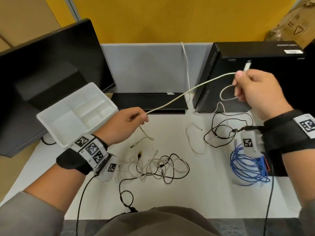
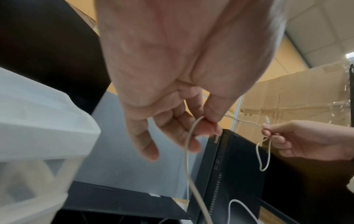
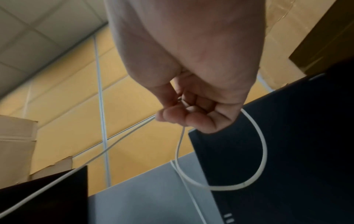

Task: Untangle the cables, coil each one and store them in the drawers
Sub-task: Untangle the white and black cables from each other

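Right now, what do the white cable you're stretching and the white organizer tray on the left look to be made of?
The white cable, stretched between the left hand and right hand, looks rubbery plastic-jacketed, matte and slightly yellowed; it bends into a soft loop. The white organizer tray looks like moulded plastic, faintly translucent, with smooth rounded dividers. Neither is certain from sight alone.

Both forearms are bare below grey sleeves pushed up toward the elbows. Each wrist carries a wide black fabric strap with white square tags printed in black-and-white fiducial patterns; the left wrist's strap shows three such tags in a row. A small pale grey camera housing with its own tag hangs under each wrist, and a thin black cable runs from each housing back toward the torso, which wears a brownish-grey top.
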Tool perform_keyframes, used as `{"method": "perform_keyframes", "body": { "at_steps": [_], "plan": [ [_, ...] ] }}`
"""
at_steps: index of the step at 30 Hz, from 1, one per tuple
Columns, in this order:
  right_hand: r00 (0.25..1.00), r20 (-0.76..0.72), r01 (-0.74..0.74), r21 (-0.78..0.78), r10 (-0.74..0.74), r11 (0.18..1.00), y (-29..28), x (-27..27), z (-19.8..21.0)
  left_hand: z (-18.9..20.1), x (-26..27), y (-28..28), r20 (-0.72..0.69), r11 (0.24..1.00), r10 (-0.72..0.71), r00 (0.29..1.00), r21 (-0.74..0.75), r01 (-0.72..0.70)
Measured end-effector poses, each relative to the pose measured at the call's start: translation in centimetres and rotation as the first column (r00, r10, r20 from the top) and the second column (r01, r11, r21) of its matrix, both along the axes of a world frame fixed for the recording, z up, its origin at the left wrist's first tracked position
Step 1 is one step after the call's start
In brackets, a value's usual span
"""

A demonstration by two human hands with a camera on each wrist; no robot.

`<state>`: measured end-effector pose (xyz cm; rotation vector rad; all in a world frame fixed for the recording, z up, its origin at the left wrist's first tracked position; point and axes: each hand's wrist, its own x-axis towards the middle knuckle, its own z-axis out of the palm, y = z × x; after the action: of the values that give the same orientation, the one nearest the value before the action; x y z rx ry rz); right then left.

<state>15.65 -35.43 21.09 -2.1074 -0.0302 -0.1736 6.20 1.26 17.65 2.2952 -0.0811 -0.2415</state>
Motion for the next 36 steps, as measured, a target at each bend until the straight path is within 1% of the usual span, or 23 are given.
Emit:
{"method": "perform_keyframes", "body": {
  "at_steps": [2,3,6,7,10,13,15,17,18,20,22,24,26,28,29,31,32,34,35,36],
  "plan": [
    [1.0,-0.01,0.019,0.028,-0.019,0.999,-0.9,0.1,-0.1,-0.7,0.3,-0.1,-0.016,1.0,-0.006,1.0,0.021,0.007],
    [1.0,-0.026,0.012,0.049,-0.011,0.999,-0.9,0.0,-0.2,-1.1,0.6,-0.4,-0.015,1.0,0.007,1.0,-0.015,-0.007],
    [0.99,-0.128,-0.046,0.148,0.065,0.988,-0.4,-0.2,-0.9,-1.7,1.7,-2.4,0.009,0.97,0.088,0.996,-0.23,-0.083],
    [0.979,-0.176,-0.073,0.173,0.103,0.982,-0.1,-0.2,-1.2,-1.7,2.1,-3.3,0.027,0.957,0.108,0.994,-0.274,-0.097],
    [0.931,-0.304,-0.139,0.215,0.202,0.967,0.7,-0.1,-2.3,-1.5,3.6,-6.4,0.088,0.94,0.115,0.99,-0.333,-0.079],
    [0.894,-0.396,-0.14,0.2,0.21,0.97,1.0,0.2,-3.7,-1.7,5.3,-9.4,0.114,0.935,0.102,0.988,-0.351,-0.055],
    [0.874,-0.449,-0.116,0.183,0.188,0.976,0.7,0.7,-5.0,-2.3,6.4,-11.1,0.095,0.94,0.069,0.993,-0.339,-0.033],
    [0.845,-0.513,-0.071,0.173,0.151,0.982,0.2,1.4,-6.3,-2.9,7.4,-12.1,-0.007,0.954,0.011,1.0,-0.299,-0.013],
    [0.832,-0.54,-0.048,0.159,0.128,0.986,-0.1,1.6,-6.9,-3.2,7.7,-12.4,-0.056,0.971,-0.021,0.998,-0.24,0.007],
    [0.825,-0.56,-0.01,0.129,0.081,0.992,-0.9,1.8,-8.1,-3.8,8.0,-12.2,-0.125,0.995,-0.076,0.989,-0.072,0.068],
    [0.831,-0.555,0.045,0.139,0.041,0.989,-1.6,1.6,-8.8,-4.6,7.7,-11.2,-0.193,0.994,-0.082,0.978,0.055,0.094],
    [0.833,-0.553,0.075,0.155,0.023,0.985,-2.2,1.3,-9.2,-5.6,7.2,-9.7,-0.241,0.994,-0.072,0.968,0.067,0.091],
    [0.839,-0.544,0.055,0.122,0.02,0.991,-2.3,0.7,-9.4,-6.5,6.3,-8.0,-0.262,0.996,-0.053,0.964,0.05,0.069],
    [0.845,-0.532,-0.008,0.078,0.048,0.997,-1.7,-0.5,-9.8,-7.8,5.2,-6.2,-0.27,0.994,-0.043,0.962,0.087,0.069],
    [0.843,-0.532,-0.062,0.058,0.083,0.996,-1.1,-1.4,-10.1,-8.5,4.5,-5.4,-0.281,0.991,-0.042,0.959,0.11,0.075],
    [0.814,-0.548,-0.218,0.016,0.191,0.976,0.7,-3.6,-11.4,-10.2,2.8,-4.1,-0.323,0.99,-0.024,0.946,0.125,0.068],
    [0.786,-0.563,-0.312,-0.001,0.258,0.95,1.8,-4.8,-12.3,-10.9,1.8,-3.6,-0.343,0.99,-0.018,0.939,0.126,0.065],
    [0.694,-0.615,-0.489,-0.02,0.375,0.872,4.1,-7.4,-14.5,-12.0,-0.4,-3.4,-0.363,0.984,-0.038,0.931,0.149,0.099],
    [0.647,-0.644,-0.556,-0.033,0.408,0.831,5.3,-8.7,-15.7,-12.6,-1.5,-3.5,-0.364,0.977,-0.059,0.93,0.171,0.129],
    [0.615,-0.666,-0.603,-0.055,0.421,0.796,6.3,-9.9,-16.9,-13.2,-2.5,-3.6,-0.358,0.968,-0.075,0.931,0.196,0.154]
  ]
}}
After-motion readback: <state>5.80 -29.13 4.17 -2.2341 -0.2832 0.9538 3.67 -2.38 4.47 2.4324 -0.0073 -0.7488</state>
